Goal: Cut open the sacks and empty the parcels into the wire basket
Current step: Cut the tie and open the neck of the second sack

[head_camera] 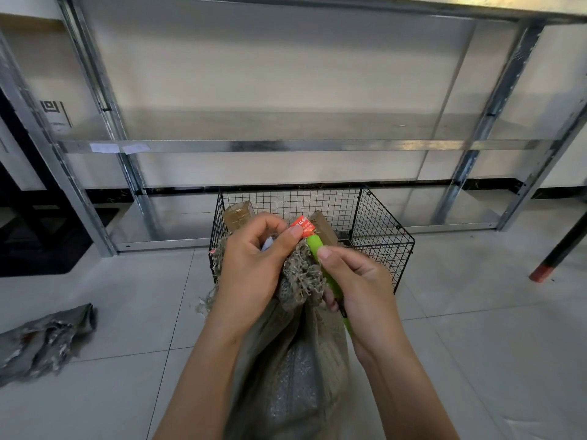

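Left hand (254, 258) is pinching the sack (301, 360) neck, right hand (359, 287) is gripping the green utility knife (319, 262); best slicing away from the fingers (270, 225).

The wire basket's (381, 223) right half is open from above. Two boxes (239, 214) fill its left and middle, and the sack's (301, 360) frayed mouth, gripped by the left hand (251, 258) beside the right hand's (359, 281) green cutter (320, 258), covers the near rim. A metal rack (286, 146) stands close behind. The floor (476, 328) lies open on both sides, out to a crumpled sack (44, 338) on the left and a table leg (559, 249) on the right.
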